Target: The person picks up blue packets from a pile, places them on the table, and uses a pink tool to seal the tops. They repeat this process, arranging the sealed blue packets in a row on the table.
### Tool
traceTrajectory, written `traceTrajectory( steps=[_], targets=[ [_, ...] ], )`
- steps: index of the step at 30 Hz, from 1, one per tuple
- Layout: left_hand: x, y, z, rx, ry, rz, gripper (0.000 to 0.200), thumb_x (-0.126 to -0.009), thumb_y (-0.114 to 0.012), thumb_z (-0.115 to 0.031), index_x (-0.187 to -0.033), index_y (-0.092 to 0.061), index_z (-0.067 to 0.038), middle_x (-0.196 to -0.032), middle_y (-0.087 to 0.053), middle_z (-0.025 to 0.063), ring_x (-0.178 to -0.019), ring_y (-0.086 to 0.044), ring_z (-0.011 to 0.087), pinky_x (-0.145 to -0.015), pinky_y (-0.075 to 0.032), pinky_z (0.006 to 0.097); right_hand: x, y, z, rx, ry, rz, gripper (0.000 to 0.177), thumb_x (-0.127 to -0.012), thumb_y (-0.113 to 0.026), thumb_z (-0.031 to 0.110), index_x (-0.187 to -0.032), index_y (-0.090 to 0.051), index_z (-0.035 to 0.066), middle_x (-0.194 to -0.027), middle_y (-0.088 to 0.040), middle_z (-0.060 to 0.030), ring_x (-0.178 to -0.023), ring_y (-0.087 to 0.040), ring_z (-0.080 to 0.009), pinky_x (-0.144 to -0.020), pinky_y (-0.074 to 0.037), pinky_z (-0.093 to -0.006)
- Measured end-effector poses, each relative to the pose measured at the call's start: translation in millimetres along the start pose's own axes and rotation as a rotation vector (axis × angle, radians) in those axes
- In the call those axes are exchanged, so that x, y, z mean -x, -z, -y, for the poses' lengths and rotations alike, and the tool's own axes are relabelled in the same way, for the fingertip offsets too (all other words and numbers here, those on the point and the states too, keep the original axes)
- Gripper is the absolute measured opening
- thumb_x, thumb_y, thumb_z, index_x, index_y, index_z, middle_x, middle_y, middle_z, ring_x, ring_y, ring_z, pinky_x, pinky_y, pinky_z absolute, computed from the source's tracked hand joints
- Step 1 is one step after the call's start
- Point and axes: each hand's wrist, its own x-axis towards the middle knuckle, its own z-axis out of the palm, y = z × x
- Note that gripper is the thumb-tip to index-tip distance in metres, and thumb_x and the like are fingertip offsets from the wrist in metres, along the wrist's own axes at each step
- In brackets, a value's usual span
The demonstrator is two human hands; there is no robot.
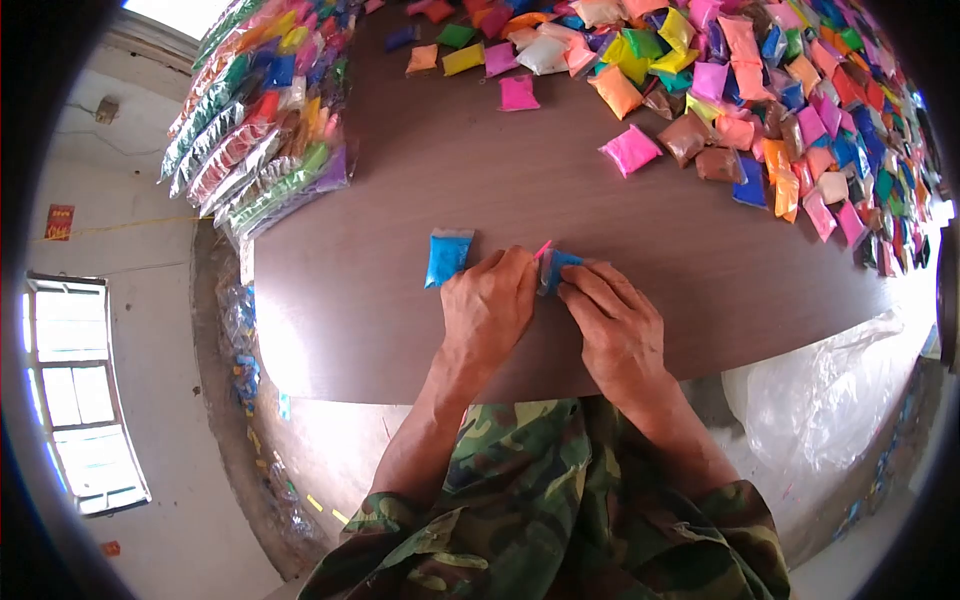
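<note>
My left hand (490,300) is closed, and a thin pink stick-like piece (543,249) juts up from its fingertips. Facing it, my right hand (620,322) grips a small blue packet (562,268) between thumb and fingers. The packet's clear end points toward my left hand, with the pink piece right at it. Just left of my left hand, a second blue packet (449,258) with a clear top strip lies flat on the brown table (400,350).
A large heap of small colourful packets (740,110) covers the table's far right. Clear bags of packets (270,150) are stacked at the far left. A single pink packet (630,150) lies near the heap. Clear plastic sheeting (820,390) hangs below the right edge.
</note>
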Motion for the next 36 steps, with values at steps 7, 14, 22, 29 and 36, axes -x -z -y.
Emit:
traceTrajectory(
  steps=[7, 14, 22, 29, 36],
  targets=[
    [17, -11, -4, 0.033, 0.008, 0.003, 0.012, -0.099, -0.075, -0.010, -0.091, -0.067, -0.006, -0.081, -0.074, 0.0138, -0.068, -0.072, 0.0369, -0.059, -0.054, 0.0455, 3, 1, -2, -0.007, 0.002, -0.018, 0.026, -0.088, -0.070, 0.005, -0.114, -0.075, 0.005, -0.130, -0.073, -0.0057, -0.132, -0.068, -0.0262, -0.088, -0.061, -0.0402],
    [4, -9, -1, 0.039, 0.057, -0.025, 0.013, -0.098, -0.076, -0.009, -0.091, -0.066, -0.006, -0.079, -0.073, 0.0147, -0.067, -0.072, 0.0375, -0.058, -0.053, 0.0457, 4, 3, -6, -0.025, 0.029, -0.014, 0.025, -0.087, -0.070, 0.001, -0.111, -0.074, 0.004, -0.128, -0.074, -0.0074, -0.128, -0.070, -0.0283, -0.092, -0.062, -0.0406],
    [14, -8, 1, 0.006, 0.073, -0.036, 0.010, -0.098, -0.076, -0.008, -0.092, -0.067, -0.006, -0.079, -0.073, 0.0148, -0.067, -0.073, 0.0355, -0.059, -0.054, 0.0445, 1, 4, -10, -0.047, 0.054, -0.005, 0.024, -0.087, -0.070, 0.001, -0.110, -0.074, 0.004, -0.125, -0.075, -0.0084, -0.126, -0.071, -0.0298, -0.091, -0.063, -0.0413],
    [22, -10, -4, 0.018, 0.048, -0.021, 0.013, -0.097, -0.077, -0.009, -0.089, -0.066, -0.006, -0.079, -0.073, 0.0157, -0.067, -0.072, 0.0384, -0.059, -0.054, 0.0454, 2, 4, -8, -0.029, 0.048, -0.003, 0.021, -0.087, -0.071, 0.005, -0.108, -0.074, 0.006, -0.126, -0.075, -0.0057, -0.129, -0.070, -0.0274, -0.089, -0.063, -0.0403],
    [2, 7, -9, 0.122, 0.021, -0.004, 0.006, -0.097, -0.080, -0.010, -0.098, -0.076, -0.005, -0.082, -0.074, 0.0136, -0.068, -0.073, 0.0302, -0.060, -0.054, 0.0404, 3, 5, -20, -0.026, 0.164, 0.005, 0.020, -0.088, -0.073, 0.006, -0.108, -0.075, 0.007, -0.125, -0.075, -0.0050, -0.127, -0.070, -0.0253, -0.089, -0.065, -0.0374]
  ],
)
